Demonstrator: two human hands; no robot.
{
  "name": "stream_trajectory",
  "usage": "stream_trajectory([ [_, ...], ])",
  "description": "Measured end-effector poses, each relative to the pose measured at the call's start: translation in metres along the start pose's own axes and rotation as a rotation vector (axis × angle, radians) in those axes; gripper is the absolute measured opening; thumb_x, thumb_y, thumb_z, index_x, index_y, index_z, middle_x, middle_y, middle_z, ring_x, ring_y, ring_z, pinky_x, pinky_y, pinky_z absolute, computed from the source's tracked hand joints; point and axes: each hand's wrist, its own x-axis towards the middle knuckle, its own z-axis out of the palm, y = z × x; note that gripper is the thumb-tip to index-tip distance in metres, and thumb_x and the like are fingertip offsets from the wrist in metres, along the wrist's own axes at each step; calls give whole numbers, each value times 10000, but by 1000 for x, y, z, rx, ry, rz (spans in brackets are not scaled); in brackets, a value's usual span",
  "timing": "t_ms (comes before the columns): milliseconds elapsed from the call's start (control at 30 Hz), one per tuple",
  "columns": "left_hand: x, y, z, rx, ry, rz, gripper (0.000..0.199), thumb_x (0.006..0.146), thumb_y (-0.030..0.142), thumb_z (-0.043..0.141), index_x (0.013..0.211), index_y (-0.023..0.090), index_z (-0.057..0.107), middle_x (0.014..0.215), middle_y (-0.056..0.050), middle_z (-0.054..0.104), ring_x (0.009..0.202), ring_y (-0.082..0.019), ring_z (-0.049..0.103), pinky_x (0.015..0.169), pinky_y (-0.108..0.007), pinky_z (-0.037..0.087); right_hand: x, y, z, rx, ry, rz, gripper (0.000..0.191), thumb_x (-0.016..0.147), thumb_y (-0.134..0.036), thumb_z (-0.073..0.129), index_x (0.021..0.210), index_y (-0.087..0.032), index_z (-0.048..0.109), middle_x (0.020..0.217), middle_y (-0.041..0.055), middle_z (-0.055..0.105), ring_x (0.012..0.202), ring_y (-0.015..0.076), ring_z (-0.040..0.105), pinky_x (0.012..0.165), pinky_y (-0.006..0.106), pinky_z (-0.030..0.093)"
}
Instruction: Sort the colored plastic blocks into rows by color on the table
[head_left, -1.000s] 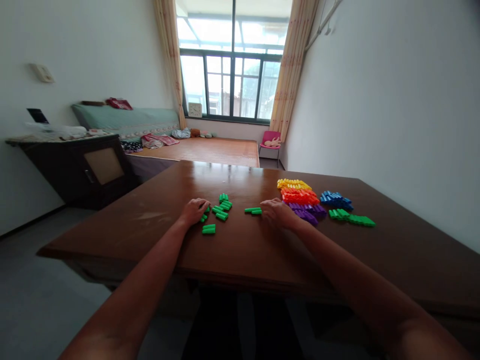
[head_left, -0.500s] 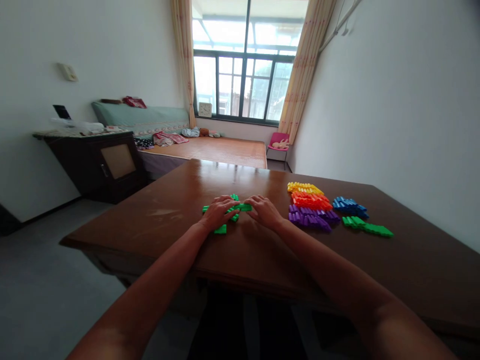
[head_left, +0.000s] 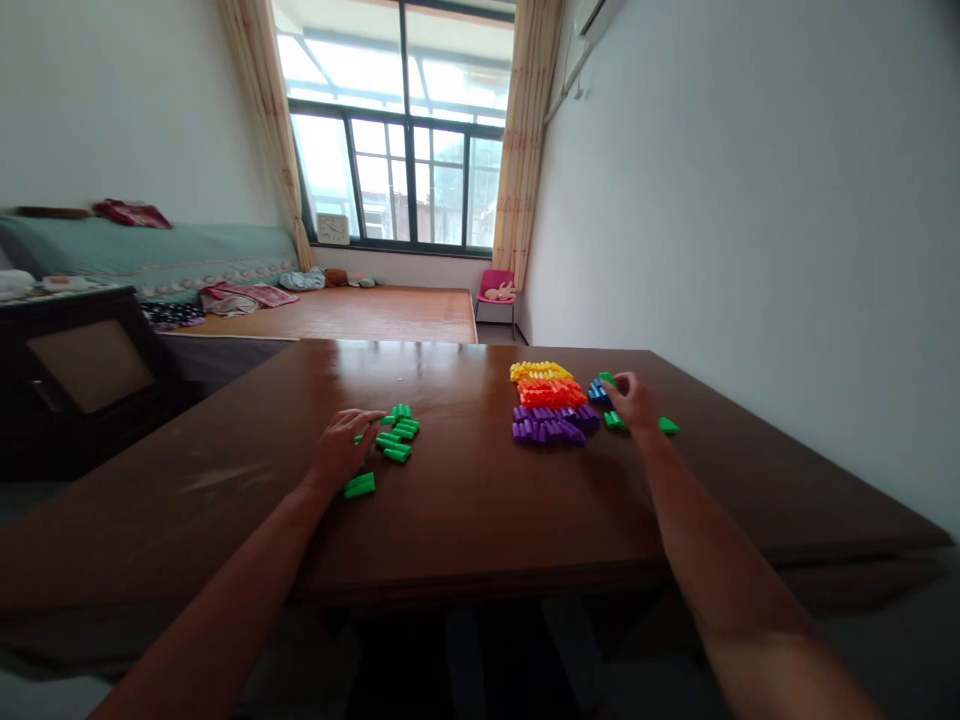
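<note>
On the left part of the brown table [head_left: 465,520], my left hand [head_left: 347,445] is closed with a green piece at its fingertips. Several loose green pieces [head_left: 397,440] lie just right of it, and another green piece [head_left: 360,485] lies nearer the front edge. Over on the right, my right hand [head_left: 628,398] pinches a green piece [head_left: 607,379] above the blue pieces [head_left: 598,392]. Further green pieces [head_left: 615,421] lie beneath and beside this hand, partly hidden by it.
Rows of yellow [head_left: 540,371], orange [head_left: 551,393] and purple pieces [head_left: 553,427] lie left of my right hand. Behind the table are a bed [head_left: 382,312], a pink chair [head_left: 496,285] and a dark cabinet [head_left: 82,365].
My right hand has left the green pieces beside my left hand and moved right to the other green pieces, where it now holds one. The view has turned right.
</note>
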Motion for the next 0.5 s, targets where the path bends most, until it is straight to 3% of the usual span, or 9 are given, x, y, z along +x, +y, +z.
stream_trajectory([
  [100,1,-5,3,5,2,-36,401,930,460,388,1093,223,667,1019,-64,679,1027,-252,572,933,-387,454,2,66,-19,-214,67,262,391,815,-516,557,1009,-193,663,955,138,695,923,286,624,798,424,473],
  [167,0,-9,4,1,-17,-51,400,929,461,381,1093,227,660,1030,-61,682,1036,-248,575,946,-389,449,-4,86,-22,-298,20,350,411,788,-554,576,995,-217,689,953,141,695,954,318,613,804,477,462],
  [333,-4,-14,5,-66,-52,-142,411,887,496,446,1117,213,635,1086,-74,670,1039,-243,593,940,-380,467,-14,88,-19,-348,-59,346,474,755,-629,572,973,-239,729,927,149,697,957,347,599,787,518,452],
  [400,-5,-11,3,-85,-58,-180,397,872,499,474,1074,208,653,1063,-74,674,1016,-239,605,921,-368,479,-16,84,-20,-334,-4,308,488,795,-626,515,967,-225,734,917,156,697,914,333,604,756,486,461],
  [500,-6,-5,1,-95,-92,-155,351,897,440,449,1030,216,684,1022,-61,697,1019,-229,600,936,-362,466,-17,75,-17,-281,177,164,484,875,-533,421,983,-170,722,889,167,693,844,297,601,725,428,462],
])
